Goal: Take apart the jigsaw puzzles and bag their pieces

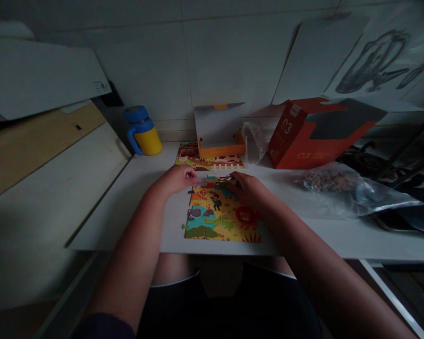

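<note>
A jigsaw puzzle (229, 219) with a red lion, a blue hippo and a green crocodile lies on the white table in front of me. At its upper left edge is my left hand (179, 180), fingers curled in and tips pinched together; whatever they hold is too small and dark to make out. My right hand (250, 187) rests over the upper right part, its thumb and fingers apart on the pieces and hiding some of them. Just beyond both hands lies a farm-scene puzzle (187, 153), partly under an open orange-edged box (222, 151).
A blue and yellow flask (144, 132) stands at the back left. To the right are a clear plastic wrapper (255, 143), a large orange box (304, 141) and a plastic bag (334, 183) with brownish contents. White and tan boards (42, 141) lean along the left side.
</note>
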Demonstrator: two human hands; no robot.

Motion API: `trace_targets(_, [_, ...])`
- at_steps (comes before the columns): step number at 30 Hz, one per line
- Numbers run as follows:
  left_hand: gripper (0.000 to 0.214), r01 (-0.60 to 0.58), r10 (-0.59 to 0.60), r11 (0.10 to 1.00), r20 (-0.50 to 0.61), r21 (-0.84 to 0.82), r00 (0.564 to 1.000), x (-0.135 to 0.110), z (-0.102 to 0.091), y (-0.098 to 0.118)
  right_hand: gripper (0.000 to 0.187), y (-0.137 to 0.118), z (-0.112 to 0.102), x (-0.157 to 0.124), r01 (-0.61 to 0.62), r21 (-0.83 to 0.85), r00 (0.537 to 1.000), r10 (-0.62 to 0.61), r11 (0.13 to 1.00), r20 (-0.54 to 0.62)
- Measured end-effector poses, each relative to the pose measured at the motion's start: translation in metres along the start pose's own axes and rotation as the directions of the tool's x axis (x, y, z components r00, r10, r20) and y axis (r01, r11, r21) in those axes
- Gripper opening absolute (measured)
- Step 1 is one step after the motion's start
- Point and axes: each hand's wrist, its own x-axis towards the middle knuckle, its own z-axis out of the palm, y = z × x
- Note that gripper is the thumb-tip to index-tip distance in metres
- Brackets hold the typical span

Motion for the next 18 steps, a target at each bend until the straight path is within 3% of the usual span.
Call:
trace_targets(2, [0.03, 0.004, -0.006, 1.0, 0.129, 0.014, 0.992, -0.004, -0.002, -0.004, 0.014, 0.0, 0.0, 0.0, -0.005, -0.019, 1.0, 0.005, 1.0, -0.002])
trace_targets(5, [0.048, -0.007, -0.008, 0.998, 0.221, 0.068, 0.975, -0.008, -0.001, -0.004, 0.015, -0.003, 0.0, 0.0, -0.013, -0.001, 1.0, 0.013, 1.0, -0.02])
trace_targets(9, [0.053, 0.006, -0.045, 0.989, 0.259, 0.15, 0.965, -0.009, 0.0, 0.002, 0.022, -0.009, 0.003, -0.002, -0.08, 0.135, 0.995, 0.087, 0.988, -0.047])
trace_targets(12, [0.057, 0.033, -0.076, 0.989, 0.297, 0.147, 0.952, -0.01, -0.002, 0.009, 0.026, -0.011, 0.007, -0.002, -0.077, 0.223, 0.997, 0.078, 0.972, 0.001])
trace_targets(18, [0.049, 0.006, -0.033, 0.997, 0.334, 0.081, 0.942, -0.014, -0.005, 0.018, 0.024, -0.011, 0.013, -0.001, -0.049, 0.199, 0.998, 0.041, 0.979, 0.047])
